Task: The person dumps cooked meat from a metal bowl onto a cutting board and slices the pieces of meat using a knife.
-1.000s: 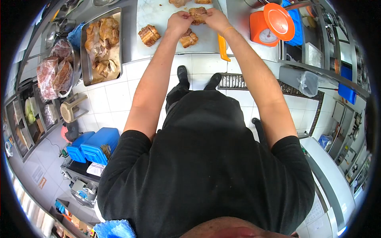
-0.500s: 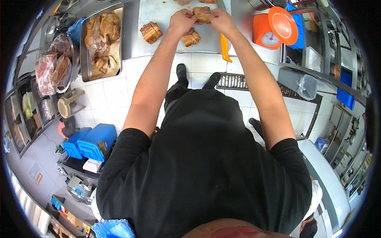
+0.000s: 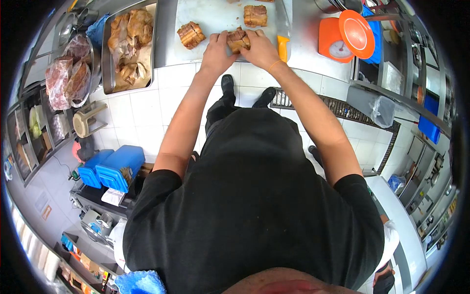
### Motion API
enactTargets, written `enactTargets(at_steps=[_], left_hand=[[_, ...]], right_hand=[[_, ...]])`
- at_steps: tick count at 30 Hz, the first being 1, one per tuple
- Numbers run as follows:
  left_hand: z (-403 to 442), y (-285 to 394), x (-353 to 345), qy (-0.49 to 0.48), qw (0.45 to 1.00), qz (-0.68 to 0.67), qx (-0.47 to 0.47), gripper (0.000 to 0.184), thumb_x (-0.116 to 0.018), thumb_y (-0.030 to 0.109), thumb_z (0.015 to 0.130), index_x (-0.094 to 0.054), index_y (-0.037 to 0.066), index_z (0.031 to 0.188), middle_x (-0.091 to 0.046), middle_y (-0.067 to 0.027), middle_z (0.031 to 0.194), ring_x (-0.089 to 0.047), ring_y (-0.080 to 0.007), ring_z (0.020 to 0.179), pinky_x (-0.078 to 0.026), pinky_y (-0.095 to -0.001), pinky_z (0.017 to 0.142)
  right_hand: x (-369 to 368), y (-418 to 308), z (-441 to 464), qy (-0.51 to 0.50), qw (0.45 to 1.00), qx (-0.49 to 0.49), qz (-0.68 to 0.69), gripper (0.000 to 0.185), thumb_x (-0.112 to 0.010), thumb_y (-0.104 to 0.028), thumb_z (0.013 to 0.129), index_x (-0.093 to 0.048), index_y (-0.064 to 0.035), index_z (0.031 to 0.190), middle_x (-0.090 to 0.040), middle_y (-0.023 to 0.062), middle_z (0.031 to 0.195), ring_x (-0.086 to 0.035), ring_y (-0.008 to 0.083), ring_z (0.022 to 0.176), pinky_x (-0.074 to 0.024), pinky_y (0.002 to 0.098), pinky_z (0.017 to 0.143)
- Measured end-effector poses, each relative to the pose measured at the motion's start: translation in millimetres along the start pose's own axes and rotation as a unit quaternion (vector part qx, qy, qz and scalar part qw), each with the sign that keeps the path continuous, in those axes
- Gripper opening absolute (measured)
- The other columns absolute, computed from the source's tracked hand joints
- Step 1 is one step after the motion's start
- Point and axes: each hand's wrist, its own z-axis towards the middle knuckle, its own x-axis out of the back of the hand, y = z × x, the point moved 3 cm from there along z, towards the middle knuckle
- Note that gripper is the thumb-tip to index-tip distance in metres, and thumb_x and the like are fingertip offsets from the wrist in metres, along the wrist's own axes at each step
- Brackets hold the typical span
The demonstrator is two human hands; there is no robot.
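My left hand and my right hand grip a browned slab of roast pork from either side, near the front edge of a white cutting board. Just beyond my right hand sits another pork slab. A third pork slab lies to the left of my left hand. On the board's right side rests a knife with a yellow handle. More meat shows only partly at the top edge of the view.
Left of the board, a metal tray holds cooked poultry. Further left is wrapped raw meat. An orange scale with an orange dish stands on the right. A floor drain runs behind the counter front.
Both hands have moved from the back pork slab to the nearer one. The back slab is let go and sits slightly turned on the board.
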Motion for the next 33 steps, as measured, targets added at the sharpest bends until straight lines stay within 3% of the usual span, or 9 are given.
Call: enactTargets(at_steps=[2, 7, 13, 16, 20, 21, 24, 27, 33], left_hand=[[7, -4, -3, 0.014, 1.0, -0.005, -0.022, 0.083, -0.09, 0.019, 0.076, -0.052, -0.001, 0.147, -0.057, -0.0198, 0.133, -0.069, -0.0305, 0.104, -0.059, -0.0408, 0.094], [4, -4, 0, 0.05, 0.996, -0.008, -0.08, 0.073, -0.088, 0.015, 0.077, -0.057, -0.003, 0.141, -0.059, -0.0193, 0.128, -0.07, -0.0286, 0.101, -0.059, -0.0389, 0.092], [9, 28, 27, 0.033, 0.993, -0.074, -0.091, 0.069, -0.086, 0.011, 0.078, -0.058, -0.001, 0.14, -0.06, -0.018, 0.125, -0.07, -0.0277, 0.097, -0.06, -0.0368, 0.089], [36, 47, 39, 0.057, 0.984, -0.071, -0.15, 0.07, -0.087, 0.014, 0.078, -0.058, 0.002, 0.141, -0.061, -0.0178, 0.123, -0.07, -0.0272, 0.094, -0.06, -0.0373, 0.088], [90, 65, 46, 0.016, 0.985, -0.01, -0.169, 0.081, -0.088, 0.02, 0.074, -0.055, 0.001, 0.146, -0.063, -0.0238, 0.139, -0.069, -0.0373, 0.114, -0.059, -0.0396, 0.097], [105, 65, 38, 0.052, 0.959, -0.068, -0.27, 0.073, -0.089, 0.021, 0.074, -0.06, 0.005, 0.139, -0.071, -0.0161, 0.123, -0.066, -0.0383, 0.119, -0.052, -0.0442, 0.107], [124, 67, 38, -0.061, 0.964, -0.145, -0.212, 0.072, -0.091, 0.018, 0.073, -0.061, 0.002, 0.136, -0.076, -0.0167, 0.116, -0.071, -0.0356, 0.111, -0.057, -0.0411, 0.1], [126, 60, 33, -0.047, 0.977, -0.082, -0.189, 0.074, -0.091, 0.019, 0.074, -0.06, 0.002, 0.138, -0.077, -0.0181, 0.114, -0.075, -0.0325, 0.105, -0.06, -0.0411, 0.095], [122, 42, 16, -0.05, 0.975, -0.172, -0.129, 0.085, -0.091, 0.025, 0.076, -0.053, 0.003, 0.15, -0.07, -0.0185, 0.13, -0.073, -0.0285, 0.108, -0.059, -0.0381, 0.095]], right_hand=[[-3, 2, 4, -0.007, 1.0, 0.006, 0.013, 0.064, -0.075, -0.028, 0.089, -0.057, 0.0019, 0.143, -0.06, 0.0262, 0.133, -0.062, 0.0433, 0.122, -0.0509, 0.0447, 0.107], [-4, 6, 0, -0.014, 0.997, 0.008, 0.079, 0.063, -0.079, -0.027, 0.087, -0.059, 0.0019, 0.14, -0.062, 0.0248, 0.13, -0.063, 0.0408, 0.119, -0.0518, 0.0424, 0.106], [8, 12, -6, 0.08, 0.983, 0.014, 0.166, 0.057, -0.079, -0.024, 0.085, -0.063, 0.0003, 0.133, -0.064, 0.0275, 0.121, -0.067, 0.0434, 0.109, -0.0559, 0.0448, 0.097], [38, 19, 13, 0.084, 0.981, 0.014, 0.174, 0.053, -0.078, -0.022, 0.09, -0.063, 0.0031, 0.134, -0.069, 0.0213, 0.118, -0.075, 0.0257, 0.088, -0.061, 0.0363, 0.079], [70, 28, 45, 0.07, 0.976, 0.004, 0.207, 0.056, -0.076, -0.02, 0.094, -0.057, 0.0082, 0.139, -0.07, 0.0175, 0.115, -0.074, 0.0212, 0.089, -0.0617, 0.0324, 0.079], [72, 32, 52, 0.057, 0.974, -0.005, 0.218, 0.056, -0.075, -0.021, 0.096, -0.055, 0.0082, 0.14, -0.069, 0.0158, 0.118, -0.073, 0.0191, 0.093, -0.0622, 0.0305, 0.081], [69, 41, 67, -0.005, 0.957, -0.05, 0.286, 0.054, -0.075, -0.02, 0.097, -0.056, 0.0081, 0.139, -0.068, 0.0162, 0.123, -0.072, 0.0188, 0.099, -0.0626, 0.0299, 0.085], [58, 49, 73, -0.017, 0.949, -0.1, 0.297, 0.053, -0.075, -0.02, 0.096, -0.057, 0.0079, 0.137, -0.068, 0.015, 0.123, -0.071, 0.0185, 0.104, -0.0622, 0.0297, 0.087], [50, 66, 76, 0.027, 0.956, -0.095, 0.276, 0.053, -0.072, -0.03, 0.098, -0.062, 0.0094, 0.132, -0.072, 0.0172, 0.117, -0.075, 0.0236, 0.091, -0.0627, 0.0353, 0.079]])
